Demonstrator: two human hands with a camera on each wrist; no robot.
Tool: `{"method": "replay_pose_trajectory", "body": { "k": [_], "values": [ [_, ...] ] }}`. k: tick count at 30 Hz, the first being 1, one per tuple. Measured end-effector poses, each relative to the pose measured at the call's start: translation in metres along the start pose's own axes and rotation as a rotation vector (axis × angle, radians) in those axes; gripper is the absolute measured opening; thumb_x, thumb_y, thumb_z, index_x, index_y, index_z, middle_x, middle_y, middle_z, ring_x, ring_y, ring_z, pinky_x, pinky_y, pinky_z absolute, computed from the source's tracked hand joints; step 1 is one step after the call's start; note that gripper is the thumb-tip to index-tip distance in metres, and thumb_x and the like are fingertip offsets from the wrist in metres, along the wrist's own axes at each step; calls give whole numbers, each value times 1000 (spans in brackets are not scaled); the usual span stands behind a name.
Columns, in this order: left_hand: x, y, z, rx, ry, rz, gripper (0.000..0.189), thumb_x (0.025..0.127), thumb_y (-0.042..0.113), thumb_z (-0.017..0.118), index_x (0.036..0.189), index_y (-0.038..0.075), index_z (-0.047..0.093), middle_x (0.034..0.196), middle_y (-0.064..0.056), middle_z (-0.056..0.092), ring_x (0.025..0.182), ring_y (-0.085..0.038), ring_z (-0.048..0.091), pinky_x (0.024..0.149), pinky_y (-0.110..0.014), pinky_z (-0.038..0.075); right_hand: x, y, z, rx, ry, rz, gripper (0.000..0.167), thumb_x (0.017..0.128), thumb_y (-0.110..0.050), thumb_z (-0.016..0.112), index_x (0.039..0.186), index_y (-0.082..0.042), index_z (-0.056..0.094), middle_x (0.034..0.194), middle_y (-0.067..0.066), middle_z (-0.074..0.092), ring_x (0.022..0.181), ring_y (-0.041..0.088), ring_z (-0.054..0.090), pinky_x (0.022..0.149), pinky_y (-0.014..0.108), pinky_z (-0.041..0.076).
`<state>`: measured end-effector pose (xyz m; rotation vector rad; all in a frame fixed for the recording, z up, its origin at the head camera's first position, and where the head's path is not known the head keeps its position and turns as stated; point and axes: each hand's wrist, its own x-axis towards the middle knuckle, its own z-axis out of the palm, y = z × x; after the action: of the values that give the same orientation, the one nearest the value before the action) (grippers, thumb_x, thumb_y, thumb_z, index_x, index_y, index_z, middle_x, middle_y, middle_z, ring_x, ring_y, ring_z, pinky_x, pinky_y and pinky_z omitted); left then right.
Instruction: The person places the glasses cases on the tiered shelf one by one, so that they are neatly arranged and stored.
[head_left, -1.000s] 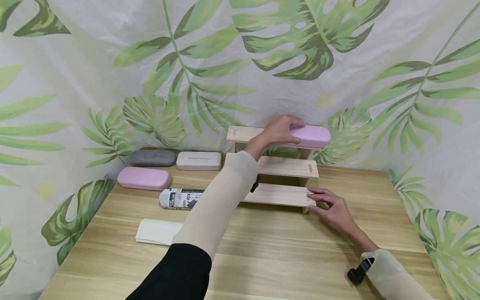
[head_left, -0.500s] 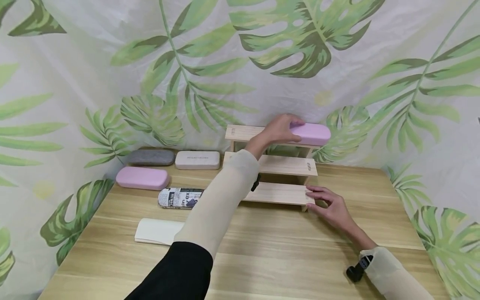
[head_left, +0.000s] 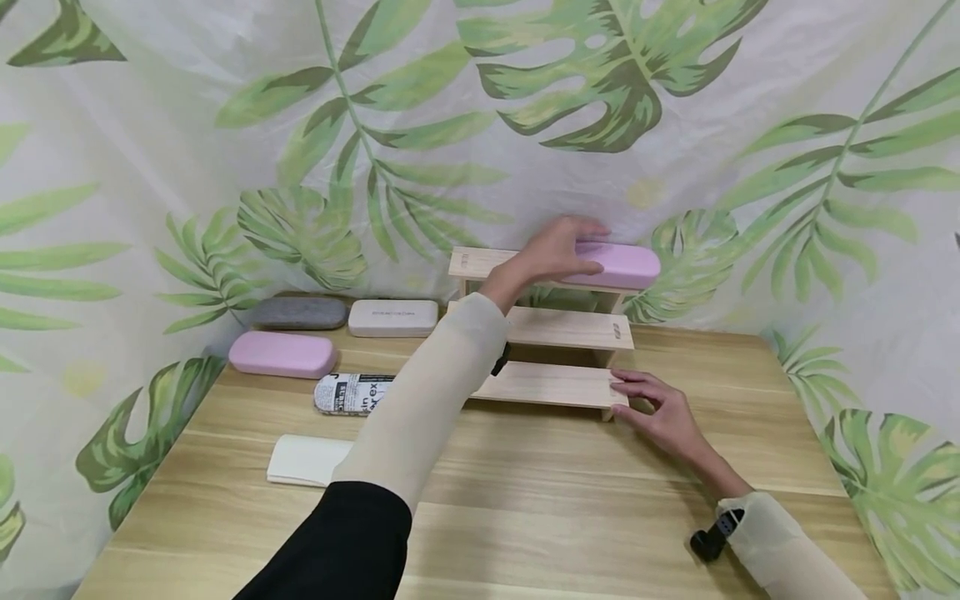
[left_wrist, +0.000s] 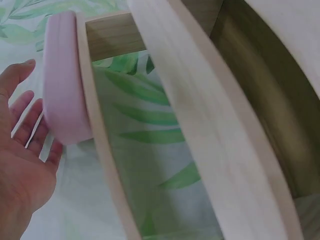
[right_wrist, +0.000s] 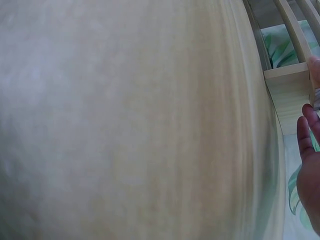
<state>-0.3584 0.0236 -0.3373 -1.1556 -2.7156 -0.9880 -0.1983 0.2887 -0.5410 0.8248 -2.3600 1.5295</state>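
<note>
Right hand [head_left: 663, 414] grips stand [head_left: 566, 327]; left wrist view reveals left hand [left_wrist: 25, 167] spread beside case [left_wrist: 65, 80].

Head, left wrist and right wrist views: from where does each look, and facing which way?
Head: on the head, facing forward and down at the table; left hand, right hand, sleeves show.
Left wrist: on that wrist, facing the upper pink case and wooden stand; left hand shows.
Right wrist: on that wrist, facing mostly table; right hand at right edge, cut off.
Head and left wrist share the left hand and upper pink case.
</note>
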Motion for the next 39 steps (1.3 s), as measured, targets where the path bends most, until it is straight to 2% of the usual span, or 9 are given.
{"method": "replay_pose_trajectory", "body": {
  "k": [3, 8, 15, 26, 32, 39],
  "values": [
    [-3, 5, -8, 16, 8, 10, 63, 92, 26, 84, 147, 5, 61, 153, -8, 60, 147, -24, 49, 122, -25, 33, 1, -2, 0, -9, 2, -8, 41, 80, 15, 84, 118, 2, 78, 136, 24, 68, 130, 20, 64, 98, 16, 53],
    [-9, 12, -20, 9, 9, 33, 64, 92, 25, 83, 148, 5, 61, 154, -10, 58, 150, -25, 46, 124, -25, 29, 0, -2, 0, -5, -11, 15, 40, 82, 13, 84, 119, 0, 78, 137, 22, 68, 131, 13, 63, 100, 16, 52],
    [-20, 13, -34, -26, 17, 71, 64, 91, 23, 83, 148, 5, 61, 155, -11, 57, 150, -26, 45, 124, -27, 30, 0, -4, -1, -11, -17, 29, 38, 84, 10, 83, 120, -2, 79, 138, 20, 68, 131, 10, 62, 99, 17, 52],
    [-42, 18, -55, 5, -15, 82, 65, 90, 23, 81, 149, 6, 61, 155, -12, 57, 150, -27, 46, 125, -30, 29, 0, -3, -4, -30, -28, 39, 39, 85, 7, 84, 121, -5, 79, 139, 17, 68, 131, 7, 62, 100, 16, 52],
    [-57, 16, -62, 6, -16, 101, 67, 88, 25, 82, 149, 6, 61, 155, -15, 57, 148, -28, 48, 126, -34, 29, 0, -1, -5, -38, -35, 42, 39, 86, 5, 85, 122, -7, 79, 139, 15, 68, 126, 6, 64, 102, 17, 51],
    [-76, 7, -67, -9, 6, 147, 65, 86, 19, 87, 144, 2, 64, 151, -17, 60, 145, -31, 51, 125, -38, 33, 0, -1, -4, -32, -24, 41, 38, 86, 6, 84, 122, -5, 79, 139, 17, 68, 126, 10, 65, 100, 16, 51]
  ]
}}
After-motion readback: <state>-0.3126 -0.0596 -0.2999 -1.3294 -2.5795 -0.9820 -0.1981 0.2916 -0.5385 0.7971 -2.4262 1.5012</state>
